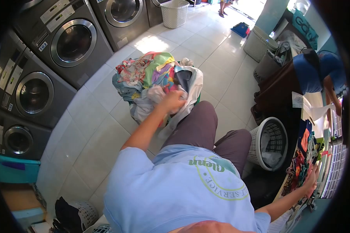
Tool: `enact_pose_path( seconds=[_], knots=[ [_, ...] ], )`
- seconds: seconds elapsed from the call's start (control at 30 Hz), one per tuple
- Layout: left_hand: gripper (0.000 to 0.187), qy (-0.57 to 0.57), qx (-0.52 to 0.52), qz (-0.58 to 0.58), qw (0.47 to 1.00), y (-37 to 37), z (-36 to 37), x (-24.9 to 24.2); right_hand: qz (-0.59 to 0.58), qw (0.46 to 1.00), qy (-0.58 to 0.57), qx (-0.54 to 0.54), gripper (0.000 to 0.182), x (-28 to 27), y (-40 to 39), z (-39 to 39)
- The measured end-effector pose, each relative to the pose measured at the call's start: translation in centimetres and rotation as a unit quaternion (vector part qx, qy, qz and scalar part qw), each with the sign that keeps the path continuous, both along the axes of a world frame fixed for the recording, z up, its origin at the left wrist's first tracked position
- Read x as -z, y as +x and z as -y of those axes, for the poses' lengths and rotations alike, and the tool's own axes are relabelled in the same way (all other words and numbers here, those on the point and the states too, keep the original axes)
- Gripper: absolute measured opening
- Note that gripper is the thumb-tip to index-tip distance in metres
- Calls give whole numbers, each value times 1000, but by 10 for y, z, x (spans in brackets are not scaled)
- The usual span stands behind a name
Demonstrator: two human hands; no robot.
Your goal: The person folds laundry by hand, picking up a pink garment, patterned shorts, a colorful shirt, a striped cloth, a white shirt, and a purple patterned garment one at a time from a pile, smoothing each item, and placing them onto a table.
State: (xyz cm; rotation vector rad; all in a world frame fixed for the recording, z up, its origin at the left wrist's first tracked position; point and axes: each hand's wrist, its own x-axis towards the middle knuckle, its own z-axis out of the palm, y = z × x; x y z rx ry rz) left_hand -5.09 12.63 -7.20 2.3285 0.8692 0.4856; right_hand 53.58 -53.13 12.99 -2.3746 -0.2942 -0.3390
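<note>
My left hand [174, 101] reaches into a heaped pile of laundry [144, 77] on the floor before my knees. Its fingers are closed on a whitish cloth [156, 94], blurred by motion. Patterned, green, yellow and dark pieces fill the heap, and a white sheet-like cloth [195, 83] hangs over its right side. Whatever holds the pile is mostly hidden beneath. Far to the right, my right hand [311, 181] rests at the edge of a counter, with its fingers stretched out. Beside it lie small colourful clothes [301, 163].
Washing machines [73, 42] line the left wall. A white laundry basket [269, 143] with plastic in it stands by my right knee. Another person [311, 72] bends over the counter at the right. More baskets [260, 43] and a blue dustpan [241, 29] are farther off.
</note>
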Motion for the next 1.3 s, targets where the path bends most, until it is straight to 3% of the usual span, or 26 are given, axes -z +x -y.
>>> enact_pose_path(
  seconds=[0.03,0.07,0.1,0.13,0.17,0.2,0.23,0.3,0.37,0.43,0.47,0.5,0.53,0.57,0.67,0.77,0.97,1.07,1.1,1.17,1.3],
  knots=[
    [33,-60,37,42,997,6,27,-23,78,995,-3,-70,44,-1,-24,-38],
    [30,-46,48,76,995,14,52,-34,154,978,-10,-139,44,-6,-58,-83],
    [28,-32,60,109,992,20,75,-44,145,973,-40,-178,44,0,-94,-132],
    [24,-42,67,116,990,25,97,-61,-26,964,-10,-266,41,-15,-183,-201],
    [21,-51,78,124,988,31,117,-75,23,914,2,-405,43,-16,-256,-256],
    [17,-50,100,179,978,39,132,-78,-104,889,-30,-445,47,0,-291,-284],
    [15,-49,125,236,963,47,147,-81,-328,822,-2,-466,51,15,-329,-312],
    [24,-30,146,268,952,56,176,-93,-526,690,116,-483,52,63,-373,-349],
    [41,-108,180,112,971,50,193,-119,-556,674,168,-456,47,94,-390,-372],
    [37,15,224,205,953,55,185,-91,-538,632,265,-492,40,106,-397,-386],
    [35,-30,233,209,949,51,181,-94,-553,627,315,-450,35,94,-406,-384],
    [34,-77,242,210,944,44,175,-97,-541,627,362,-428,29,98,-409,-383],
    [33,-127,251,206,937,43,173,-100,-474,671,355,-447,26,100,-409,-381],
    [32,-100,199,230,947,45,175,-100,-406,711,343,-461,23,99,-411,-378],
    [33,-18,23,302,953,48,183,-101,-384,763,304,-422,15,91,-423,-371],
    [28,24,58,369,928,56,184,-107,-97,837,187,-505,12,74,-425,-364],
    [18,-163,156,105,968,40,177,-126,-75,861,247,-437,21,86,-420,-357],
    [12,-325,168,96,926,40,154,-113,-68,857,278,-429,32,83,-421,-355],
    [11,-393,158,160,892,38,150,-115,-61,857,283,-427,37,79,-422,-354],
    [10,-516,135,282,797,36,140,-128,-16,869,168,-465,45,62,-421,-354],
    [20,-541,203,228,784,33,145,-159,-34,867,-102,-487,59,59,-429,-351]
  ],
)
